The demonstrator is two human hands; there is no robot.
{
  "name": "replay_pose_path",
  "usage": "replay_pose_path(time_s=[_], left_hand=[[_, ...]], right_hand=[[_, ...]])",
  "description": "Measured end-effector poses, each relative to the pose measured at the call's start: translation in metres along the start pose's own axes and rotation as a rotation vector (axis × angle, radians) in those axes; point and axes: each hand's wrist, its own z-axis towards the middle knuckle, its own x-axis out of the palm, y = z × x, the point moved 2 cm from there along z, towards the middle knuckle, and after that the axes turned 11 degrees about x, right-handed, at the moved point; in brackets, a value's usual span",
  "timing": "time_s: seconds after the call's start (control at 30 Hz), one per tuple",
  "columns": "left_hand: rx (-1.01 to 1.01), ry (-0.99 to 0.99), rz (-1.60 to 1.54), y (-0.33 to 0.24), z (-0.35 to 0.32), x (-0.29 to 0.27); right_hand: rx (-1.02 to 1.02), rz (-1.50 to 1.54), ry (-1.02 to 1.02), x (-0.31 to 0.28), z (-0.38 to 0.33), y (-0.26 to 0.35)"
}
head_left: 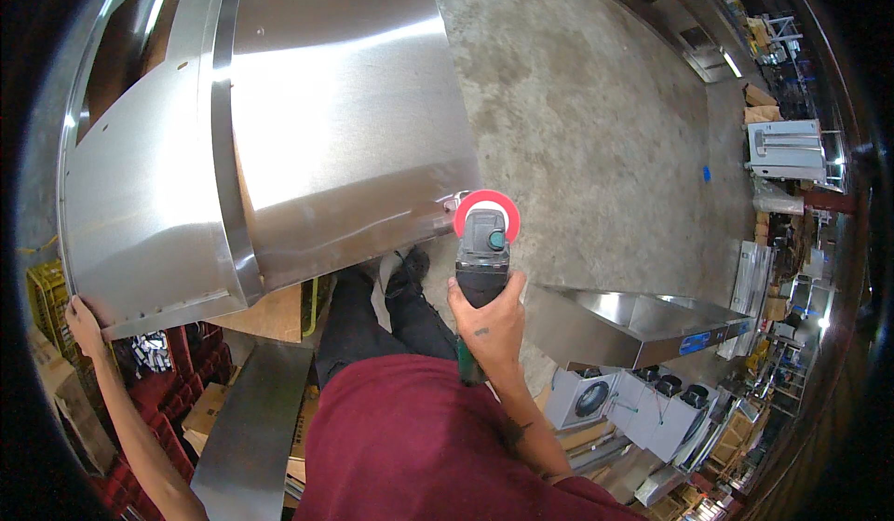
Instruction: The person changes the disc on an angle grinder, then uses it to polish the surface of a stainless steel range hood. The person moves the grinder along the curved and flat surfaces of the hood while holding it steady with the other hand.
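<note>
My right hand point(491, 321) is wrapped round the body of an angle grinder point(483, 265) with a grey head and a dark green and black body. Its red-rimmed disc point(514, 214) is at the near right corner of a large brushed stainless steel panel point(372, 214); whether it touches the metal I cannot tell. At the far left, my left hand point(84, 325) grips the near left corner of a second curved steel sheet point(140, 186), its fingers partly hidden by the edge. A raised metal strip point(226, 148) runs between the two sheets.
Red crates point(200, 367) and a yellow crate point(47, 288) sit below the left sheet. A grey metal sheet point(251, 428) lies by my left side. To my right stands a steel hood point(596, 321), with white boxes point(661, 409) behind it. Concrete floor point(596, 139) stretches ahead.
</note>
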Motion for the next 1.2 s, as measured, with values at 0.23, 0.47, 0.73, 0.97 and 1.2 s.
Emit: replay_pose_path(time_s=[0.23, 0.47, 0.73, 0.97, 1.2], left_hand=[[0.075, -0.033, -0.038, 0.017, 0.01, -0.006], [0.041, 0.005, -0.018, 0.015, 0.011, -0.005], [0.055, 0.0, -0.059, 0.006, 0.005, 0.0], [0.003, 0.026, -0.024, 0.013, 0.011, -0.007], [-0.012, 0.022, -0.024, 0.004, 0.004, -0.006]], right_hand=[[-0.07, 0.021, 0.067, 0.007, -0.013, 0.006], [-0.053, 0.012, 0.038, 0.006, -0.011, 0.005], [-0.109, 0.058, 0.086, 0.009, -0.022, 0.006], [-0.09, 0.006, 0.062, 0.01, -0.023, 0.005], [-0.046, 0.018, 0.095, 0.005, -0.02, 0.007]])
